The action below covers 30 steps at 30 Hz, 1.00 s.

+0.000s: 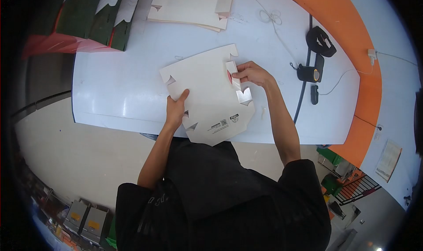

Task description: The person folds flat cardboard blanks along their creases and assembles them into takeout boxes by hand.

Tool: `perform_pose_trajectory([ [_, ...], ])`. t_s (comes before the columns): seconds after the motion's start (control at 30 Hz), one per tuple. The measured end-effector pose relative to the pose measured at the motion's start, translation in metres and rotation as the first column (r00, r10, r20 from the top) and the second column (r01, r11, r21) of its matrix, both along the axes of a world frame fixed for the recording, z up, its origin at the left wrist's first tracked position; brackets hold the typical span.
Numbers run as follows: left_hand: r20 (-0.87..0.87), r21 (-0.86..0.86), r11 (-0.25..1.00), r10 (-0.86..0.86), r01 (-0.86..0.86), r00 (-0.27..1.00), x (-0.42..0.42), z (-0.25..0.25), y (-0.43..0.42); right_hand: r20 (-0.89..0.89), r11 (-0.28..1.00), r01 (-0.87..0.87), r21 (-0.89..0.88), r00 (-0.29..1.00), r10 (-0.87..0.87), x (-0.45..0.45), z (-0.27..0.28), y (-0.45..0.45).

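Observation:
A flat white cardboard piece (pixel 207 92) with notched edges and small black print near its lower corner lies at the table's front edge, its bottom corner sticking out over the edge. My left hand (pixel 176 109) grips its left side, with the thumb on top. At the right side, my right hand (pixel 253 73) pinches a narrow folded-up flap that shows a red patch. Below that flap, a second small flap (pixel 244 95) stands partly raised.
More flat cardboard (pixel 189 6) lies at the table's far side. Green boxes (pixel 83 19) stand at the far left. On the right are a black strap (pixel 320 41), a small black round device (pixel 308 73), a black block (pixel 314 94) and cables.

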<state>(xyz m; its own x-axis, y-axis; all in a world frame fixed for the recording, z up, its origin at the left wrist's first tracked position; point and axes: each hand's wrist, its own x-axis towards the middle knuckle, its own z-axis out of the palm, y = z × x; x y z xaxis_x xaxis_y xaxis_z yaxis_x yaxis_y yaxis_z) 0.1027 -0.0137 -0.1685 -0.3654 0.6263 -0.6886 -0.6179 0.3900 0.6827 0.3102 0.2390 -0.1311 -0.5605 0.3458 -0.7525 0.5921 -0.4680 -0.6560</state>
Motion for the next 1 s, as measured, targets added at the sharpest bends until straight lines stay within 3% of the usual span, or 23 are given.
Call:
perform_pose_trajectory([
  [0.2, 0.009, -0.116, 0.993, 0.025, -0.024, 1.000, 0.002, -0.006, 0.000, 0.053, 0.999, -0.047, 0.017, 0.998, 0.046, -0.003, 0.006, 0.001],
  [0.3, -0.009, 0.030, 0.999, 0.016, -0.016, 1.000, 0.001, -0.006, -0.001, 0.156, 0.965, -0.176, 0.194, 0.977, 0.147, -0.008, 0.004, -0.002],
  [0.4, -0.002, 0.094, 0.995, 0.040, -0.039, 0.999, 0.000, 0.002, -0.002, 0.374, 0.823, -0.200, 0.532, 0.927, -0.017, -0.026, 0.030, -0.036],
  [0.5, 0.046, 0.091, 0.995, 0.032, -0.036, 0.998, -0.004, 0.009, -0.005, 0.450, 0.734, -0.285, 0.616, 0.892, -0.031, -0.025, 0.030, -0.043],
  [0.6, 0.078, 0.108, 0.994, -0.029, 0.021, 0.996, -0.011, 0.004, -0.009, 0.326, 0.733, -0.219, 0.645, 0.945, -0.004, -0.005, 0.004, -0.031],
  [0.7, 0.083, 0.213, 0.975, 0.043, -0.060, 0.996, -0.026, 0.019, -0.017, -0.003, 0.842, -0.034, 0.539, 0.999, 0.042, 0.005, 0.074, -0.034],
  [0.8, 0.018, 0.283, 0.959, 0.017, -0.022, 1.000, -0.054, 0.048, -0.024, -0.095, 0.901, 0.039, 0.432, 0.996, 0.003, 0.002, 0.152, -0.056],
  [0.9, -0.017, 0.404, 0.914, -0.038, 0.041, 0.999, -0.076, 0.053, -0.027, -0.189, 0.910, 0.099, 0.402, 0.982, -0.023, 0.007, 0.182, -0.077],
  [1.0, 0.002, 0.518, 0.848, -0.132, 0.112, 0.991, -0.091, 0.054, -0.022, -0.438, 0.959, 0.088, 0.271, 0.898, 0.041, 0.021, 0.173, -0.091],
])
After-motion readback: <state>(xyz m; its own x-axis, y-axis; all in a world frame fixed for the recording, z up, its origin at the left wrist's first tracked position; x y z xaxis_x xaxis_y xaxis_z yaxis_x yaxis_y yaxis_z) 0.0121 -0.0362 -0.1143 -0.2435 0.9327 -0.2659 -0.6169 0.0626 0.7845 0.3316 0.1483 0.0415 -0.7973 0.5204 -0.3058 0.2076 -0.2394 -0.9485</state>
